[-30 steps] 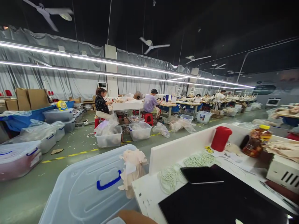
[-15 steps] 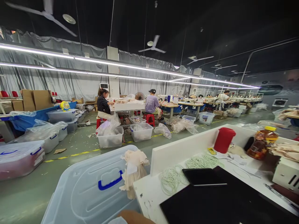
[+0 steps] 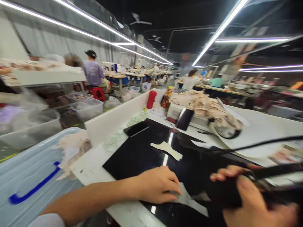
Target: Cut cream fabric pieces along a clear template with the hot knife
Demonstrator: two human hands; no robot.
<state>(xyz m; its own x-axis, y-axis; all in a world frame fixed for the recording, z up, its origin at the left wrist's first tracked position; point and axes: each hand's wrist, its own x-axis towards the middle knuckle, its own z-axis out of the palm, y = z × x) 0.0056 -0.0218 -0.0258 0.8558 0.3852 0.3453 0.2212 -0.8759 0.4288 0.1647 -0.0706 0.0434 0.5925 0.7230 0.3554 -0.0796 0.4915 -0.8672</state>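
My left hand [image 3: 163,186] is low over a black glossy panel [image 3: 139,154], its fingers closed on the edge of a pale grey cut piece [image 3: 189,200]. A second cut piece [image 3: 167,149], cream and narrow with a curved edge, lies flat farther up the panel. At the lower right, my right hand [image 3: 253,198] is smeared by motion, fingers curled about a dark tool with a shiny metal part [image 3: 281,181]; its kind cannot be made out. A black cord [image 3: 258,144] runs above that hand.
A black tablet-like slab [image 3: 136,127] and pale green cord [image 3: 115,135] lie by the white side board [image 3: 118,110]. Beyond are a red container [image 3: 151,99], a bottle [image 3: 166,97] and heaped beige fabric [image 3: 203,104]. A lidded blue bin [image 3: 28,176] stands left. Co-workers sit farther off.
The view has turned right and down toward the table. Both my hands have come into view, the left at the grey piece, the right at the dark tool.
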